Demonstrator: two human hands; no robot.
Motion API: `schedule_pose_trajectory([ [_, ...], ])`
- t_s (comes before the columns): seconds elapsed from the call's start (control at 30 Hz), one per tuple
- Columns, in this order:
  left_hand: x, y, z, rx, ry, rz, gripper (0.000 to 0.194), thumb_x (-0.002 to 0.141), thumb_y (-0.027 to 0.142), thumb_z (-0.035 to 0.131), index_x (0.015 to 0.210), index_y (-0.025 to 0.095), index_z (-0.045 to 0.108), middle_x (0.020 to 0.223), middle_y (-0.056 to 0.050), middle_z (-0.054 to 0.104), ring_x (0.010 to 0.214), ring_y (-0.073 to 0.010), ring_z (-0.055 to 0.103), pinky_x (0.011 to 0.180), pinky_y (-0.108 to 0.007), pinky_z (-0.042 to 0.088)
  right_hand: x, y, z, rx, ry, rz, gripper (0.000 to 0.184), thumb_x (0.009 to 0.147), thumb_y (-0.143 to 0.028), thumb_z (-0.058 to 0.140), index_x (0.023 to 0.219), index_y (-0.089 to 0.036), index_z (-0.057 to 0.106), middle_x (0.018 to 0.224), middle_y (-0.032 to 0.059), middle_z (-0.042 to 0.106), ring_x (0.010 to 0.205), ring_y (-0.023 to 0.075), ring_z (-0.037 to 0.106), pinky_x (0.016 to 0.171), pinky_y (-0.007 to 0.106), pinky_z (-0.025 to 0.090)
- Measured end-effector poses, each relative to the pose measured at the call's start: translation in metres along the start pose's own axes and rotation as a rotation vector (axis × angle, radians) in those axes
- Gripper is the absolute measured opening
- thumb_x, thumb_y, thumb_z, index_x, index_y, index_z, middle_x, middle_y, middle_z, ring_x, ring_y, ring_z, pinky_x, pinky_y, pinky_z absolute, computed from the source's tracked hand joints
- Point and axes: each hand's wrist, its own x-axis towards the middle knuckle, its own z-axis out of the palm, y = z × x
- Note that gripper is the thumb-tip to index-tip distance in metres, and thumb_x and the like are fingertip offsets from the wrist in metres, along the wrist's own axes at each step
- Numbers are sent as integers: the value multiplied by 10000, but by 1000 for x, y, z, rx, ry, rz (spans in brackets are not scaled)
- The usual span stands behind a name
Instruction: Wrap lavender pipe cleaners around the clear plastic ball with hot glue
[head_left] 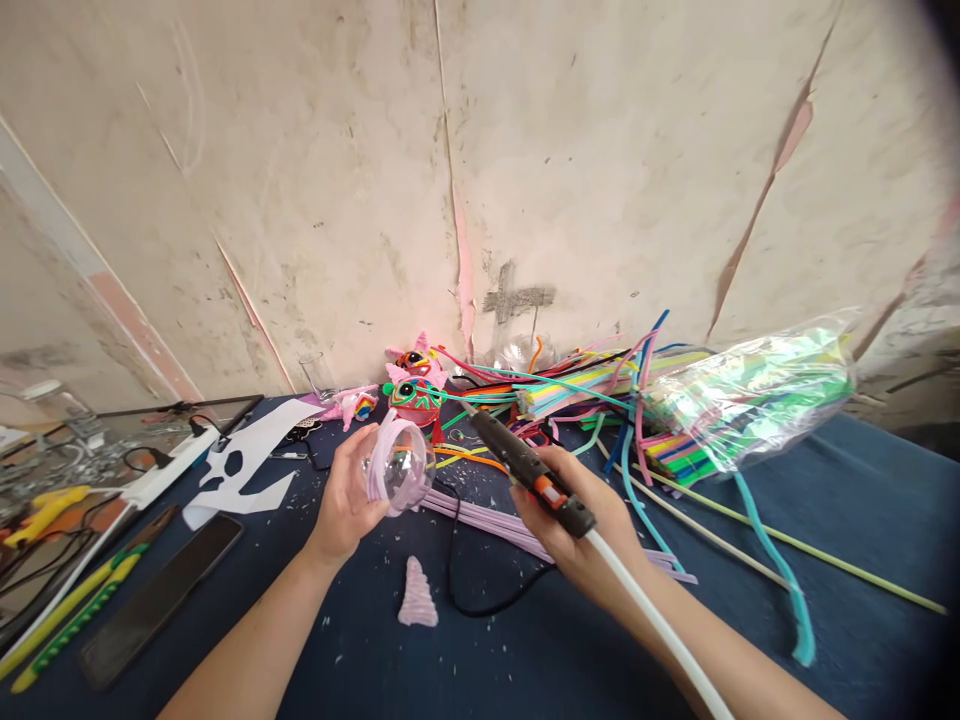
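My left hand [346,500] is closed around a clear plastic half-dome [401,468] with a lilac pipe cleaner wound round its rim. My right hand [581,525] grips a black hot glue gun [525,468] with an orange trigger and a white glue stick [652,620] trailing back over my wrist. The gun's nozzle points up and left, a short way right of the dome. Below the dome a small lilac pipe-cleaner cone [417,595] lies on the dark blue cloth [862,500]. Lilac pipe cleaners [480,515] lie flat between my hands.
A heap of coloured pipe cleaners [592,385] and a clear bag of them [750,400] lie at the back right. Pink and red pipe-cleaner figures [414,385] stand by the wall. A white paper cutout [244,460], a dark phone [161,600] and yellow-green tools [75,615] lie left.
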Motion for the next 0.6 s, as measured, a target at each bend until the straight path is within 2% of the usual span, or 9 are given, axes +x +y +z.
schedule_pose_trajectory([
  [0.13,3,0,-3,-37,61,-20,755,657,411,771,1319,252,444,1402,-116,471,1349,-338,403,1109,-480,356,-7,35,-5,-322,-193,-19,77,833,-230,503,893,-206,544,773,59,650,653,204,629,563,290,467],
  [0.27,3,-3,-6,42,85,51,741,678,347,753,1333,259,419,1404,-122,457,1369,-337,375,1102,-494,364,-25,74,-12,-620,-514,27,120,730,-113,546,818,-166,607,780,104,659,763,285,653,655,360,491],
  [0.37,0,-3,-8,216,90,137,734,703,248,712,1359,269,386,1442,-123,379,1398,-334,322,1110,-510,353,-33,90,-26,-629,-678,59,197,694,-97,560,852,-162,657,819,110,682,811,291,661,711,378,502],
  [0.43,-4,-2,-7,367,97,205,742,695,188,697,1362,272,384,1449,-120,348,1396,-334,319,1110,-510,355,-28,86,-37,-542,-684,53,282,682,-104,563,928,-184,677,886,103,700,861,283,662,767,387,503],
  [0.47,-6,-1,-6,440,94,234,753,685,161,694,1363,271,384,1445,-119,347,1391,-334,325,1106,-507,363,-24,77,-40,-485,-645,60,290,691,-120,562,945,-196,679,914,100,704,885,281,658,791,394,501],
  [0.53,-9,3,-3,549,72,277,782,670,123,687,1372,265,372,1433,-122,361,1376,-330,344,1092,-497,387,-11,51,-40,-286,-524,123,213,761,-205,549,930,-207,678,913,94,709,886,263,659,786,375,506],
  [0.6,-10,7,1,612,42,311,800,667,110,679,1382,259,353,1420,-127,375,1354,-323,372,1078,-491,407,1,15,-29,-16,-418,237,183,826,-291,522,907,-211,665,819,69,698,764,215,653,695,324,510],
])
